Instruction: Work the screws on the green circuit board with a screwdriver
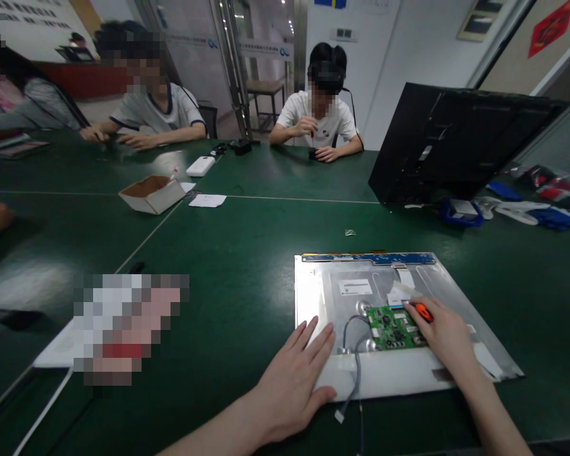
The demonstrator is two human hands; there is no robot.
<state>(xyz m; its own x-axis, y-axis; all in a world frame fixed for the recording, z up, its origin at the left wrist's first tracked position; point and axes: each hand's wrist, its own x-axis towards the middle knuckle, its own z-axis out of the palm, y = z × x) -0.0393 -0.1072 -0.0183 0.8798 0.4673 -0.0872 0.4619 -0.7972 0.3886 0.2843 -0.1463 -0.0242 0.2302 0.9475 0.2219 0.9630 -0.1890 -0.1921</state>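
A metal-backed display panel (342, 278) lies flat on the green table (247, 253) in front of me. A small green circuit board (390, 326) is mounted on its back, with thin wires (356, 373) running off the near edge. My left hand (292, 380) rests flat, fingers spread, on the panel's near left corner. My right hand (444, 335) is closed around an orange-handled tool (424, 311), its tip at the right edge of the circuit board.
A black monitor shell (451, 142) stands at the back right, with blue and white parts (517, 212) beside it. An open cardboard box (152, 193), paper slips (208, 200) and a white device (200, 166) lie mid-table. Three people sit along the far side. Papers (57, 348) lie at left.
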